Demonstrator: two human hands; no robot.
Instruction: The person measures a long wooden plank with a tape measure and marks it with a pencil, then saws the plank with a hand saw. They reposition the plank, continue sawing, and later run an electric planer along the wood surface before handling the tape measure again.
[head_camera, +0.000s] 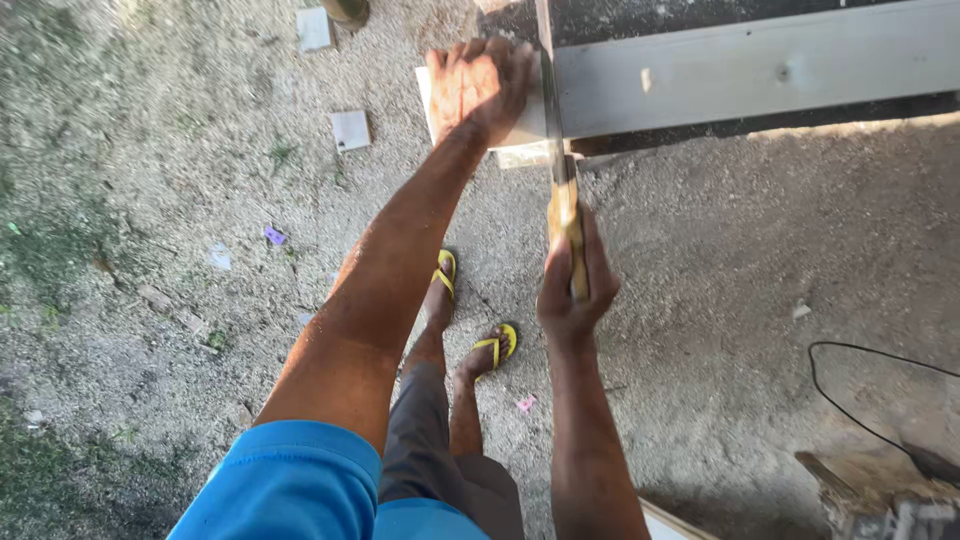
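Plank (760, 70), pale grey, runs across the upper right of the frame, its end near top centre. The left hand (480, 85) presses flat and open on that end. The right hand (572, 285) has its grip closed around the wooden handle of a saw (553, 120), whose blade stands in the plank beside the left hand. The cut looks begun; the end piece remains attached. Below, yellow sandals (470, 315) stand on gravel (750, 280).

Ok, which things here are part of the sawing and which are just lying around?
In use: left hand pressing on the plank; right hand gripping the saw.
Lying about: white tiles, black cable, purple scrap, pink scrap.
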